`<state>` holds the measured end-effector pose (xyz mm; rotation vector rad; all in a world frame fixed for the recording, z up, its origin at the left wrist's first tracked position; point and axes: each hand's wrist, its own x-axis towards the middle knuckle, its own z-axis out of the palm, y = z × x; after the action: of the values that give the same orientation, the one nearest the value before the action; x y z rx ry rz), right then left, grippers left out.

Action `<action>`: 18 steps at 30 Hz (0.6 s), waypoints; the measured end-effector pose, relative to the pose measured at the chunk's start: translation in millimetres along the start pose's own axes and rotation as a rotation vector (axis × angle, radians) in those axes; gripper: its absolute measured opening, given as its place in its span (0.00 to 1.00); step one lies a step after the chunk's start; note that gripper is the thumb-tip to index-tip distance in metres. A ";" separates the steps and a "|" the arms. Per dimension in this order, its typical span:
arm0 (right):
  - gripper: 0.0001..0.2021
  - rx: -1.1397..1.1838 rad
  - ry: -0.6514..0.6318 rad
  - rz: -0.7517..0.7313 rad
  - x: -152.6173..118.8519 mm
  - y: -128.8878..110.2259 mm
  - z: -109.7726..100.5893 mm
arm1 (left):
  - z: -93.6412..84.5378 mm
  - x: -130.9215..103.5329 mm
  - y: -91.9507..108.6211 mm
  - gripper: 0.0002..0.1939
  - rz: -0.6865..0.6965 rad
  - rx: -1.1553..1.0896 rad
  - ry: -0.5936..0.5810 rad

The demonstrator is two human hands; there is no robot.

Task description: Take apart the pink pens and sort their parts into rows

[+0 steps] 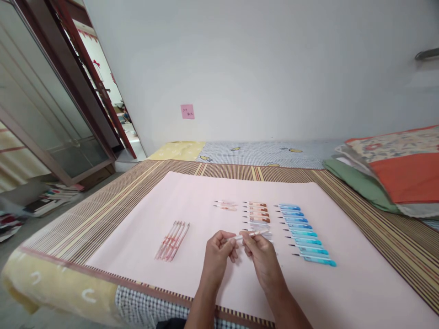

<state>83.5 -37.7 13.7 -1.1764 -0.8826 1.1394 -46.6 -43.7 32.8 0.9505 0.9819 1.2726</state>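
Over the pink sheet [130, 237], my left hand [220, 246] and my right hand [259, 249] come close together. Both pinch one slim whitish pen [236, 237], which lies nearly level between them. Just beyond my right hand is a column of pens with brown, white and greyish ends [255, 214], partly hidden by the fingers. To its right runs a column of blue to turquoise pens [302, 234], dark tips facing left. Two pale pinkish pens [226, 205] lie beyond my left hand. Several reddish clear pens [173, 241] sit in a bundle at the left.
The sheet rests on a striped mat [113, 205] over a bed. Folded bedding [394, 169] is piled at the right. A white wall [257, 68] with a pink sticky note [187, 112] stands behind, and a glass-panelled door [48, 91] is at the left.
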 end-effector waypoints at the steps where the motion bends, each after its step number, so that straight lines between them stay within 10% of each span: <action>1: 0.25 0.008 -0.008 -0.002 -0.6 -0.2 0.9 | -0.6 0.5 -2.5 0.24 -0.023 0.006 0.020; 18: 0.22 0.005 -0.139 -0.080 -3.8 -1.9 4.5 | -11.0 5.5 -9.8 0.29 -0.166 -0.116 0.031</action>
<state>78.8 -40.3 16.6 -1.0577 -1.0230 1.1680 -53.8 -38.6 19.7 0.7462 0.9794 1.1937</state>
